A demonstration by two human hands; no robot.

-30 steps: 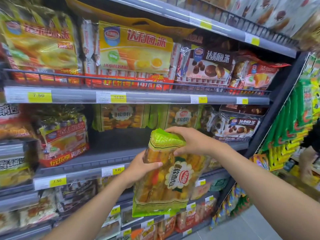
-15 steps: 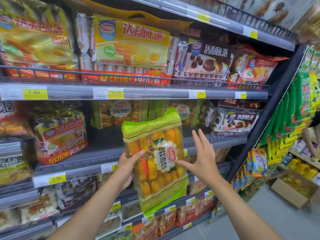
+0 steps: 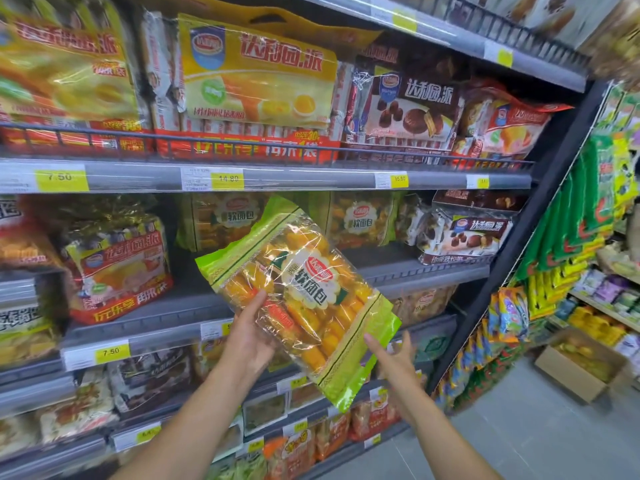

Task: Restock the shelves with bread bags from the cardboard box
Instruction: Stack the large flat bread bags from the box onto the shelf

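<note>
A green-edged bread bag (image 3: pixel 304 299), upright half a second ago, now tilts toward the middle shelf (image 3: pixel 429 271), below matching bags (image 3: pixel 360 220). The left hand (image 3: pixel 247 336) clamps its grip on the bag; the right hand (image 3: pixel 398 356) hovers open beneath, ready to steady the placement.

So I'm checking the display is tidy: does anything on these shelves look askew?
Only the bread bag in the left hand is tilted, not yet shelved. The matching bags behind stand upright; nothing spilled or torn.
</note>
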